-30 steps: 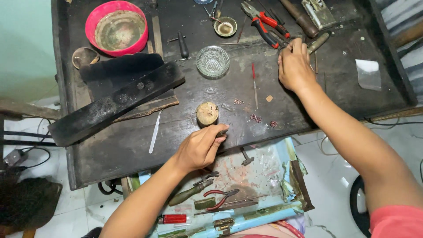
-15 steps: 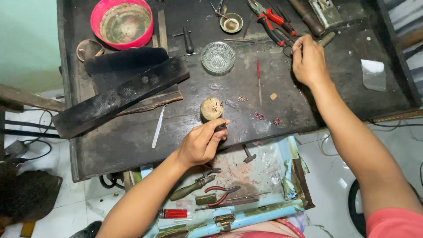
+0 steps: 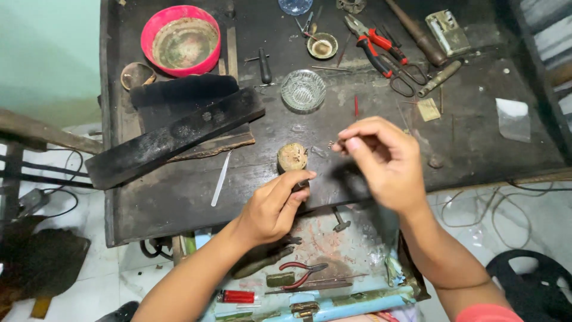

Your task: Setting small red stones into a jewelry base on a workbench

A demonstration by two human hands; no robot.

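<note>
My left hand [image 3: 275, 206] rests at the front edge of the dark workbench [image 3: 179, 203], its fingers closed on a small dark handle just below a round tan block [image 3: 292, 157]. My right hand [image 3: 381, 160] hovers to the right of that block, thumb and fingertips pinched on a tiny metal piece [image 3: 332, 144] that is too small to make out. The two hands are a short gap apart.
A pink bowl [image 3: 180, 39], a glass dish [image 3: 303, 90], red-handled pliers [image 3: 375, 45], scissors [image 3: 408, 77] and a small brass cup [image 3: 322, 46] lie at the back. Black slabs [image 3: 173, 134] sit left. An open drawer [image 3: 310, 268] with pliers and tools is below the bench.
My right hand has come back from the far right side of the bench to the middle, beside the tan block, with a tiny piece pinched in it. The left hand has stayed put.
</note>
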